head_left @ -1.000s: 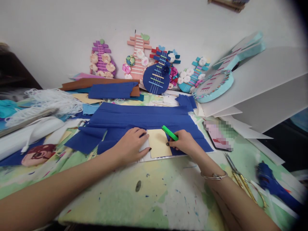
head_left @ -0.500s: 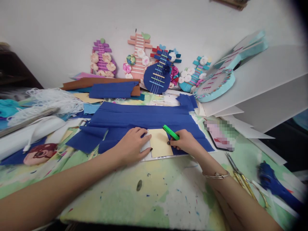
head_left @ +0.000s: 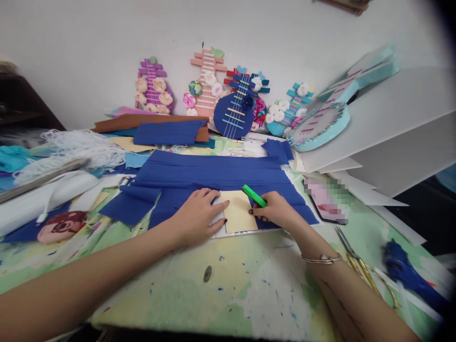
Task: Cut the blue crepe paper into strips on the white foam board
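My left hand [head_left: 201, 211] lies flat with fingers spread. Its fingertips press on the left edge of a pale yellow card [head_left: 240, 213] and on a white strip beside it. In my right hand [head_left: 276, 209] is a slim bright-green pen-shaped tool [head_left: 254, 195], its dark end pointing up and to the left. The fingers hide its lower end, so I cannot tell whether it is a pen or a craft knife. My right fingertips are at the card's right edge. Under and behind the card spreads dark blue sheet material [head_left: 213, 166].
To the right lie a phone [head_left: 326, 200], gold-handled scissors [head_left: 356, 261] and a blue glue gun [head_left: 409, 270]. White cord [head_left: 85, 149] is heaped at left. Decorated lute-shaped crafts, including a blue one [head_left: 233, 114], lean on the wall. White boards [head_left: 399, 142] stand at right.
The whole view has shifted very slightly to the right. My left fingers reach a little further over the card; the right hand keeps its hold on the green tool.
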`<state>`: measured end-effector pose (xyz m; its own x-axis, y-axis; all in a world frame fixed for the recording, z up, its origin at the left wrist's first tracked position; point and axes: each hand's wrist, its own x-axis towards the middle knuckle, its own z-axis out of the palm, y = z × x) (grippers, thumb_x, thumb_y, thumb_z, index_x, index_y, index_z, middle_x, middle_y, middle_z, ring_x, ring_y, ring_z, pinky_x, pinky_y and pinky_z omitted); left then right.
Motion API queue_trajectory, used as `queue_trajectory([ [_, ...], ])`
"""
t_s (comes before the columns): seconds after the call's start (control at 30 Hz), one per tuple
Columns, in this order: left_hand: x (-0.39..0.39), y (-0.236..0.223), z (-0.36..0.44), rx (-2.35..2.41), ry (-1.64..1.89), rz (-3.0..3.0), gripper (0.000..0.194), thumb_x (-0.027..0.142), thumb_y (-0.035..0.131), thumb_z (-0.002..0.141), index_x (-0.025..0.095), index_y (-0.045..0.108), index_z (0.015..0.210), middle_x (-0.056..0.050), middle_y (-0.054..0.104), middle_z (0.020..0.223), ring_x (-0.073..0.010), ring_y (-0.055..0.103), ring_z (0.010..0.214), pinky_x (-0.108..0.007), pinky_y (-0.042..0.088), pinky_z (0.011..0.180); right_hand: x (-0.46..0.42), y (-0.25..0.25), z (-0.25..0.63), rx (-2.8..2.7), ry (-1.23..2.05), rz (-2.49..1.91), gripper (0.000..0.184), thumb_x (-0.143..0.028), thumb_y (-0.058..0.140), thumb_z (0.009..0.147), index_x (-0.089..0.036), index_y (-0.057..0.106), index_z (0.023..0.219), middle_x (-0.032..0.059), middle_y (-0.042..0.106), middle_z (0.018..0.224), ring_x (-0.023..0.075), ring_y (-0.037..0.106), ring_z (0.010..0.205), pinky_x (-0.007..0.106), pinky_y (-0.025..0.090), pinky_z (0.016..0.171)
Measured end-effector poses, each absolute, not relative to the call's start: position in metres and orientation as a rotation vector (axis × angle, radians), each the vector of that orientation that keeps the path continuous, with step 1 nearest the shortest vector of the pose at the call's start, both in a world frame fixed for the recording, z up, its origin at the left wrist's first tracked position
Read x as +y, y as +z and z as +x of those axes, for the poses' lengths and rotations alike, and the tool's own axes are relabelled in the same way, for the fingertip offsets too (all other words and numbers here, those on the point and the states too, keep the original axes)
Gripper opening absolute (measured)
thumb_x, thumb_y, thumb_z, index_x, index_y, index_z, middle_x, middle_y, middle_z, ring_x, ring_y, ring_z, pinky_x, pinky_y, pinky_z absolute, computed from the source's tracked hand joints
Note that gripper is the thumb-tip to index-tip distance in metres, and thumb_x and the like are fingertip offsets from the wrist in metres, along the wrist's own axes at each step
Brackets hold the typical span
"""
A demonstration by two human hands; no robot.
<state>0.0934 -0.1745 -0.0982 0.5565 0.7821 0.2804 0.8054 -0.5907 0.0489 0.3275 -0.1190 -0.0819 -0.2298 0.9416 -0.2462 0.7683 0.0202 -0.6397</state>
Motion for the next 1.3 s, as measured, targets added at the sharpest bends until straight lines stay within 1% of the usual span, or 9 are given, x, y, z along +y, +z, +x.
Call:
queue_trajectory([
  [0.3, -0.1749, -0.1001, 0.0936, -1.405, -0.400, -2.680, 0.044, 0.039, 0.048, 0.089, 0.024, 0.052, 0.131, -0.014, 0.049, 0.127, -0.0307, 0.043, 0.116, -0.047, 0.040, 0.093, -0.1175, -0.0816, 0.3287, -2.018, 1.111, -1.719, 0.009, -0.021, 0.068, 0.067, -0.014, 0.064, 0.067, 0.0028, 0.062, 0.054, 0.0118, 0.057, 0.049, 0.022, 0.044, 0.048],
  [0.5, -0.1747, -0.0997, 0.0937, -1.408, -0.388, -2.691, 0.045, 0.038, 0.047, 0.089, 0.023, 0.052, 0.131, -0.015, 0.049, 0.127, -0.0318, 0.043, 0.116, -0.048, 0.040, 0.093, -0.1179, -0.0828, 0.3288, -2.032, 1.086, -1.728, 0.007, -0.020, 0.067, 0.066, -0.014, 0.064, 0.066, 0.0035, 0.063, 0.056, 0.0122, 0.058, 0.050, 0.023, 0.045, 0.048],
  [0.77, -0.1754, -0.0991, 0.0943, -1.413, -0.375, -2.681, 0.045, 0.039, 0.048, 0.089, 0.023, 0.052, 0.131, -0.014, 0.049, 0.127, -0.0309, 0.043, 0.116, -0.047, 0.041, 0.093, -0.1181, -0.0841, 0.3287, -2.057, 1.065, -1.735, 0.008, -0.022, 0.066, 0.067, -0.015, 0.064, 0.068, 0.0030, 0.063, 0.057, 0.0124, 0.059, 0.052, 0.023, 0.045, 0.050],
  [0.93, -0.1746, -0.1003, 0.0944, -1.406, -0.387, -2.675, 0.044, 0.039, 0.049, 0.089, 0.023, 0.052, 0.130, -0.014, 0.049, 0.126, -0.0307, 0.042, 0.116, -0.048, 0.040, 0.093, -0.1184, -0.0839, 0.3295, -2.051, 1.064, -1.720, 0.007, -0.021, 0.065, 0.066, -0.014, 0.065, 0.069, 0.0034, 0.063, 0.055, 0.0130, 0.059, 0.051, 0.023, 0.045, 0.049],
  [1.07, -0.1746, -0.0989, 0.0948, -1.434, -0.342, -2.694, 0.045, 0.040, 0.048, 0.089, 0.023, 0.052, 0.131, -0.015, 0.049, 0.127, -0.0324, 0.042, 0.117, -0.049, 0.039, 0.094, -0.1179, -0.0841, 0.3301, -2.038, 1.070, -1.714, 0.007, -0.020, 0.066, 0.066, -0.014, 0.065, 0.067, 0.0037, 0.063, 0.055, 0.0135, 0.059, 0.051, 0.023, 0.043, 0.048],
  [1.3, -0.1748, -0.0973, 0.0952, -1.474, -0.354, -2.716, 0.046, 0.041, 0.047, 0.089, 0.023, 0.052, 0.131, -0.014, 0.049, 0.128, -0.0328, 0.041, 0.118, -0.048, 0.037, 0.096, -0.1170, -0.0845, 0.3289, -2.023, 1.074, -1.723, 0.007, -0.021, 0.066, 0.065, -0.015, 0.065, 0.067, 0.0047, 0.063, 0.055, 0.0139, 0.058, 0.051, 0.024, 0.041, 0.046],
])
